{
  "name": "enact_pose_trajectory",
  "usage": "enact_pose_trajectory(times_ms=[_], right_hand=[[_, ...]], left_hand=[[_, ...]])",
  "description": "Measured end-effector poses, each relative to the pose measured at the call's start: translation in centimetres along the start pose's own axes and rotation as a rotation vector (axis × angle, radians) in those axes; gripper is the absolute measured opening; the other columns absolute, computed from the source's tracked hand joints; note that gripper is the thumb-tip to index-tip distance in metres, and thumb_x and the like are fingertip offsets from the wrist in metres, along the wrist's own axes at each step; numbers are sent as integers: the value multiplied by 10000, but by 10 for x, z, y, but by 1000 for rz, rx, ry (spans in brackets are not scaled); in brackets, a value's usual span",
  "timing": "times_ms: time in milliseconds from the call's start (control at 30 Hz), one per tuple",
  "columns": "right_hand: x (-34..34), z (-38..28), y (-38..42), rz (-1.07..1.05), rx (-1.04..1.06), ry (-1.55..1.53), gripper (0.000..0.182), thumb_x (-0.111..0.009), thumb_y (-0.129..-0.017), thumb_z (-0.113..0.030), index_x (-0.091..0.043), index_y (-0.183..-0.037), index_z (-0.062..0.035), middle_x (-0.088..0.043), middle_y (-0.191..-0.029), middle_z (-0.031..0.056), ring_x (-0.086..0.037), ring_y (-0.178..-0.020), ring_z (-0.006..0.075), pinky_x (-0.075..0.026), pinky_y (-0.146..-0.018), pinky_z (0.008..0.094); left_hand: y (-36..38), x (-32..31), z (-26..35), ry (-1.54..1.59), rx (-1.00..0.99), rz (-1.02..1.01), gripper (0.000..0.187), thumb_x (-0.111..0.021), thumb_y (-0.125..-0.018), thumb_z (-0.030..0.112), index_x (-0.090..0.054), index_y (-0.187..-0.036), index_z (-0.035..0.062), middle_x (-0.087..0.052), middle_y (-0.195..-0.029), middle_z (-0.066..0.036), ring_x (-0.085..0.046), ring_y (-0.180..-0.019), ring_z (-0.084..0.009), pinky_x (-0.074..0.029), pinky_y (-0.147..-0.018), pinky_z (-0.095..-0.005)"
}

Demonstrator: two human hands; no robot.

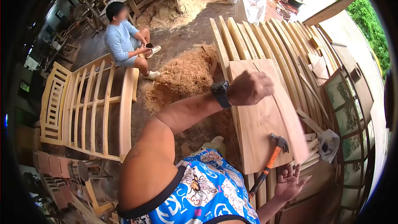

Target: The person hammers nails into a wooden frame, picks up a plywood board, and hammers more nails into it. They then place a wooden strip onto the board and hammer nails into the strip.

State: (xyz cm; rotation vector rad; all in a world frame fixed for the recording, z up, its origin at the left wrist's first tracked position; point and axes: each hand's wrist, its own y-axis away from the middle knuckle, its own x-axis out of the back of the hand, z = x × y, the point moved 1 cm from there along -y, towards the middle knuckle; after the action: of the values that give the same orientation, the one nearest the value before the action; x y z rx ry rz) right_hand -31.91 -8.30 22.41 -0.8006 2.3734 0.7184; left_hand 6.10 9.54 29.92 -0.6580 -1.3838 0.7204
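My left hand (252, 88), with a dark watch on its wrist, is closed in a loose fist over the upper part of a flat wooden board (257, 132). Its curled fingers hide whatever they may hold. Along the board's right side runs a wooden strip (292, 130), smeared at its lower end. Below that end, my right hand (289, 182) is open, fingers spread and palm turned up. A claw hammer (271, 157) with an orange and black handle lies across the board's lower right part, close to my right hand.
Long planks (244, 43) lie side by side under the board. A clear plastic bag (328, 143) sits at the right. Sawdust (182, 74) covers the floor, and a person (122, 39) sits on a slatted wooden bed frame (91, 103) at the left.
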Motion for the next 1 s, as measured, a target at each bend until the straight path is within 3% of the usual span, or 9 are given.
enact_pose_trajectory(times_ms=[67,233,367,533,600,767,900,967,1000], right_hand=[[-24,-5,-14,-8,-129,-166,810,-457,-1044,-633,-340,-1578,-36,-685,-1043,152,-687,-859,252,-641,-836,417],[-12,40,-47,114,-174,-29,699,-545,-1057,-460,-344,-1580,-41,-629,-1188,141,-666,-977,262,-633,-826,428],[-32,75,-54,31,-187,117,536,-574,-1056,-243,-408,-1546,-105,-625,-1170,95,-654,-1024,211,-579,-842,367],[-62,88,-62,10,-205,260,698,-560,-1058,-191,-211,-1655,-98,-646,-1261,180,-716,-972,267,-616,-793,358],[-65,86,-63,40,-245,451,852,-654,-1022,-152,-107,-1668,-55,-666,-1285,226,-747,-941,259,-620,-757,313],[-66,79,-64,23,-259,515,911,-674,-1011,-136,-46,-1658,-12,-637,-1345,252,-748,-972,260,-623,-772,318],[-68,83,-65,0,-248,590,929,-671,-1007,-127,-19,-1661,-21,-602,-1391,268,-746,-977,265,-619,-785,318],[-69,83,-65,-11,-265,525,938,-676,-1002,-129,-18,-1663,-29,-590,-1407,274,-743,-974,264,-616,-792,321],[-69,83,-64,-29,-287,465,947,-681,-997,-131,-17,-1666,-38,-578,-1422,279,-741,-971,263,-613,-800,323]], left_hand=[[9,-11,-11,45,-63,-5,104,-632,-861,164,-676,-805,88,-693,-884,-53,-677,-822,-234,-579,-649,-370],[47,-33,-38,162,-85,-13,202,-699,-786,70,-740,-984,57,-712,-1098,-89,-696,-993,-259,-612,-736,-380],[86,-33,-65,87,-29,-43,152,-684,-800,34,-724,-946,55,-686,-1008,-99,-685,-932,-293,-605,-721,-385],[136,-38,-70,34,238,-70,105,-713,-779,10,-706,-866,69,-676,-944,-50,-669,-883,-253,-594,-726,-375],[155,-41,-63,27,325,-100,129,-734,-790,-7,-706,-890,70,-679,-973,-55,-671,-900,-251,-596,-725,-362],[176,-54,-52,137,444,-116,184,-728,-787,-29,-694,-951,48,-669,-1062,-108,-683,-970,-299,-600,-770,-388],[185,-67,-67,214,675,6,274,-721,-811,-4,-692,-1083,9,-659,-1159,-189,-688,-967,-332,-583,-808,-381],[190,-81,-86,353,1217,106,386,-718,-882,50,-628,-1249,-29,-681,-1143,-163,-690,-938,-241,-568,-796,-353],[195,-90,-102,510,1290,157,449,-719,-910,82,-579,-1316,-46,-689,-1110,-148,-677,-921,-204,-559,-789,-331]])
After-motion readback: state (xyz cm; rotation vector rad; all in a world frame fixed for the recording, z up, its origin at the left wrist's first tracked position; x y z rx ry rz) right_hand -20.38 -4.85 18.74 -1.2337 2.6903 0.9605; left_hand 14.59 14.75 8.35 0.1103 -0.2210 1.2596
